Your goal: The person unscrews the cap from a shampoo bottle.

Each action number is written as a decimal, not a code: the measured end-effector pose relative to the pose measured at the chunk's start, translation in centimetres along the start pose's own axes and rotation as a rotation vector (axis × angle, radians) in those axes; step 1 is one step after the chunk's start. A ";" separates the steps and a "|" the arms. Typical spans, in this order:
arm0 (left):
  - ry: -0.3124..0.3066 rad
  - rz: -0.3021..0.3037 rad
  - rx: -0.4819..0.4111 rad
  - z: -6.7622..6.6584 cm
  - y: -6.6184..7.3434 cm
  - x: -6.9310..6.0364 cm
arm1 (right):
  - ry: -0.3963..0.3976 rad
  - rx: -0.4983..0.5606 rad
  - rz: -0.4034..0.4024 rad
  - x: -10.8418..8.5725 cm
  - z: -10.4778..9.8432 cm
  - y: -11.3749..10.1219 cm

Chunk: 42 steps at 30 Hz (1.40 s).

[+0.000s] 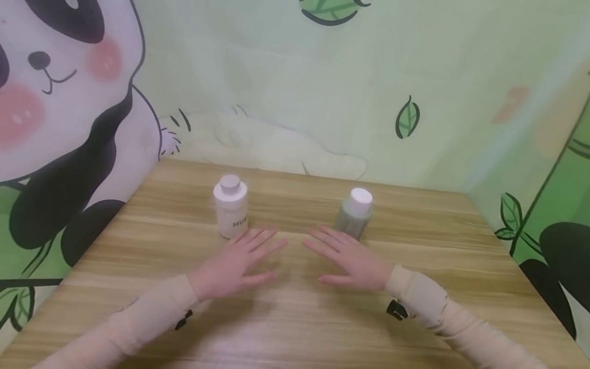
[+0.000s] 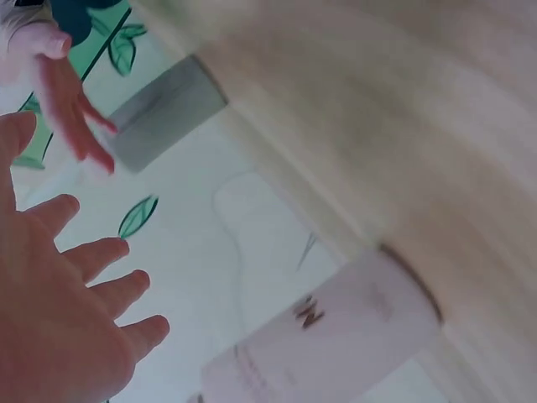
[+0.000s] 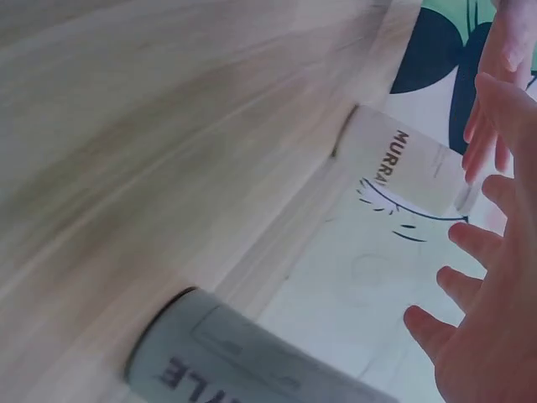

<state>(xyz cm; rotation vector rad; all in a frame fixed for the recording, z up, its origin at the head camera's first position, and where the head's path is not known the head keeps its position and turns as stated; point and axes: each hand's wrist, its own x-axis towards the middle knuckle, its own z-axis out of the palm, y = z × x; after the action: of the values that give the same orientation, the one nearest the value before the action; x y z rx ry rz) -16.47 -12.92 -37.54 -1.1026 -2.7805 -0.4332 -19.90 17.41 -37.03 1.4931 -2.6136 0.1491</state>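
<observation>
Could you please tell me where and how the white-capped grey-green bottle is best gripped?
Probably round the body of the grey-green bottle, from its right side with the right hand: it stands upright, and its rounded body is wider than its cap.

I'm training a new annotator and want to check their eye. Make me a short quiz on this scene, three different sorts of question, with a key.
1. Fill in: the lettering on the white bottle begins with the three letters ____.

2. True or false: the green bottle stands upright on the table with its white cap on.

3. Multiple choice: what does the person's right grip hold?
A) the white bottle
B) the green bottle
C) nothing

Key:
1. MUR
2. True
3. C
</observation>
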 end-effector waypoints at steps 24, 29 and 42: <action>0.314 -0.391 -0.316 -6.0 -9.1 -2.3 | 0.193 0.143 -0.070 18.4 -1.9 -0.7; 0.259 -0.451 -0.505 -5.2 -11.0 -1.7 | 0.169 0.138 -0.017 20.6 -1.9 -1.4; 0.221 -0.490 -0.783 -1.1 -12.8 2.4 | 0.136 0.121 0.115 24.1 -1.4 -1.7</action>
<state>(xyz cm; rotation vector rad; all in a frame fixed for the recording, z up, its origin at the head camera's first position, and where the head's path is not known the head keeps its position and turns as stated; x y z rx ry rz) -27.02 -20.59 -38.82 -0.3650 -2.6814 -1.6750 -30.45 -3.76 -31.80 1.3156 -2.6221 0.4119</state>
